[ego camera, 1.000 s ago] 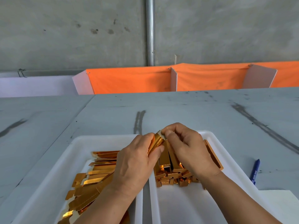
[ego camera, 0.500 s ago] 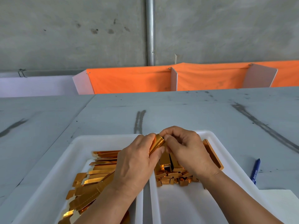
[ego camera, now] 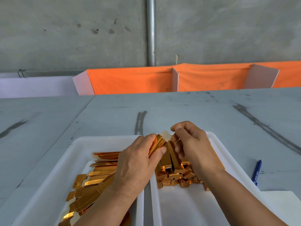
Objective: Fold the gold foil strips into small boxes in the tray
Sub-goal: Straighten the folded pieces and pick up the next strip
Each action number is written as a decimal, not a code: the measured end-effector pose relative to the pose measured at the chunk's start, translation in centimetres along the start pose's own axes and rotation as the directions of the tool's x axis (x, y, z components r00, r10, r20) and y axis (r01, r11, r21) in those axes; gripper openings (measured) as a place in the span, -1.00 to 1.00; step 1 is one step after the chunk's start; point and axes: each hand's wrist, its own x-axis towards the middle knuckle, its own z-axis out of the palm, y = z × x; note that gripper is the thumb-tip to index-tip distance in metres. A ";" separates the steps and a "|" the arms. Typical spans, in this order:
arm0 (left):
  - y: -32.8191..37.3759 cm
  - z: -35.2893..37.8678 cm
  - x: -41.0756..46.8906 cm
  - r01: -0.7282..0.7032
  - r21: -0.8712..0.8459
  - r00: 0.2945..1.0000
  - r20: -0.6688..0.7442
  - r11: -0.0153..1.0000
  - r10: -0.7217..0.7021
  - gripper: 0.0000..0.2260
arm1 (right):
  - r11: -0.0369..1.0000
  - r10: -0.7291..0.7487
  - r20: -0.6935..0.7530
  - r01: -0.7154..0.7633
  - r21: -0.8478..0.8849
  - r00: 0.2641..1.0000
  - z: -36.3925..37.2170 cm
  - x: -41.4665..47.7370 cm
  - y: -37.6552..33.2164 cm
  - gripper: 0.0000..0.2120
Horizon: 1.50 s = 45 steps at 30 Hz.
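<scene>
Your left forearm hides part of the flat gold strips (ego camera: 97, 176) in the left tray (ego camera: 48, 185). Your left hand (ego camera: 135, 167) grips a half-folded gold box (ego camera: 158, 143) above the gap between the trays, with its white end flap (ego camera: 165, 135) open. Your right hand (ego camera: 193, 149) curls beside the flap, but I cannot tell whether it touches. Folded boxes (ego camera: 175, 172) lie half-hidden beneath it in the right tray (ego camera: 187, 206).

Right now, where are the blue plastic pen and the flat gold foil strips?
Blue plastic pen (ego camera: 257, 172): head view, mid-barrel.
Flat gold foil strips (ego camera: 101, 178): head view, a middle strip.

No legible txt anywhere; white print on blue pen (ego camera: 256, 172) too small to read.
</scene>
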 end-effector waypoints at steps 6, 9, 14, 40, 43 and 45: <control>0.3 0.0 0.0 -0.050 -0.002 0.998 0.036 0.999 0.050 -0.50 | 0.963 0.164 0.159 -0.193 0.188 0.973 0.0 0.2 -0.1 -0.79; 0.2 0.0 -0.1 -0.045 -0.010 0.999 0.030 0.999 0.045 -0.52 | 0.949 0.148 0.204 -0.197 0.247 0.968 0.1 0.2 -0.2 -0.82; 0.2 0.0 0.0 -0.040 -0.037 0.999 0.029 0.999 0.042 -0.50 | 0.955 0.113 0.244 -0.172 0.240 0.963 0.1 0.1 -0.1 -0.88; 0.4 -0.3 -0.1 -0.082 -0.074 0.996 0.033 0.994 0.084 -0.52 | 0.911 0.179 0.303 -0.274 0.308 0.936 -0.3 0.1 -0.9 -0.87; 0.4 -0.4 -0.1 -0.097 -0.068 0.994 0.042 0.993 0.100 -0.51 | 0.892 0.216 0.311 -0.316 0.322 0.926 -0.2 0.1 -0.8 -0.86; 0.4 -0.5 -0.2 -0.105 -0.064 0.993 0.038 0.992 0.108 -0.52 | 0.887 0.228 0.320 -0.331 0.322 0.920 -0.2 0.1 -0.9 -0.85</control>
